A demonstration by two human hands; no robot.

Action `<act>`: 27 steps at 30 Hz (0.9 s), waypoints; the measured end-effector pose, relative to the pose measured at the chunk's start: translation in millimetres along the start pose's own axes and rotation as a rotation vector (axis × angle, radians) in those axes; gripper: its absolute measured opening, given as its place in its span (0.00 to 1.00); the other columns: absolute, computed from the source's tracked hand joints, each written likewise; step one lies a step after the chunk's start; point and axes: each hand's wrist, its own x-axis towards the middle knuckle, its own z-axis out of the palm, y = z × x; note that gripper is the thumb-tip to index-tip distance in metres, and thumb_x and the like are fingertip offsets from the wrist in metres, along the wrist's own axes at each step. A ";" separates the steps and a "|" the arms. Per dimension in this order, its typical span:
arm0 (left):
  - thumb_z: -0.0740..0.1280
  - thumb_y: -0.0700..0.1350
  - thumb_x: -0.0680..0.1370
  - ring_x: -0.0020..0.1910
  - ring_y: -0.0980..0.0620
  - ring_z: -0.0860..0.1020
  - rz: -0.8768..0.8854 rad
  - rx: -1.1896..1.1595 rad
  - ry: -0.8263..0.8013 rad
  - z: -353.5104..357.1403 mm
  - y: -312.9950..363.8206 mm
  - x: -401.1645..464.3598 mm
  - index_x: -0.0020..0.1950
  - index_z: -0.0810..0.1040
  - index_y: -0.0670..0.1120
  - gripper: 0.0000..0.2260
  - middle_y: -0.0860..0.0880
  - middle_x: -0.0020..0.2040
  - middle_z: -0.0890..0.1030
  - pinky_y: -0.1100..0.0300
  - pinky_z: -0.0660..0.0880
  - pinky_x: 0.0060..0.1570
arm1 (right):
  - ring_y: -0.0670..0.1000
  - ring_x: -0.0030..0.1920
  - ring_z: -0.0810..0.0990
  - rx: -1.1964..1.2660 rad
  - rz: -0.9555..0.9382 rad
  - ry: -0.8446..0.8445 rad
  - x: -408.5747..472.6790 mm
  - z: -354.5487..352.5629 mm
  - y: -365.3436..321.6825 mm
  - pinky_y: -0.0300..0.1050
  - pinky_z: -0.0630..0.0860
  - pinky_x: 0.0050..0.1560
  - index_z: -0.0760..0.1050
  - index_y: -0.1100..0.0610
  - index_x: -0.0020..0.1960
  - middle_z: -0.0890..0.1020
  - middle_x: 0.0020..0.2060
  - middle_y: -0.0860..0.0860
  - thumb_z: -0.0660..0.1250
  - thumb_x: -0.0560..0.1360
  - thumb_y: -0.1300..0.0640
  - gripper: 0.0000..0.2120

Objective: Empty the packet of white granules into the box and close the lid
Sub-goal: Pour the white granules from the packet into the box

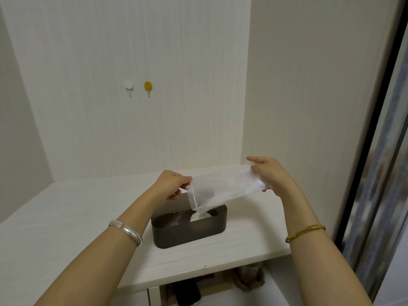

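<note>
Dark box (188, 231) on tabletop (66, 228): left hand (171, 184) and right hand (268, 173) pinch tilted packet (227, 188); mouth drift probably scatters granules (198, 215).

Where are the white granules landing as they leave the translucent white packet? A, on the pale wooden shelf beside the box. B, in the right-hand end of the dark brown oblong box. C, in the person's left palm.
B: the white granules stream from the translucent white packet's lowered corner into a heap at the right end of the dark brown oblong box.
</note>
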 end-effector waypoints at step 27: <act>0.66 0.44 0.74 0.26 0.53 0.68 -0.009 -0.009 0.010 -5.1 -0.7 -1.8 0.33 0.79 0.44 0.11 0.51 0.31 0.78 0.66 0.66 0.25 | 0.51 0.31 0.70 -0.024 -0.018 0.004 -3.8 1.4 -17.5 0.30 0.62 0.14 0.73 0.54 0.66 0.74 0.49 0.55 0.54 0.74 0.67 0.24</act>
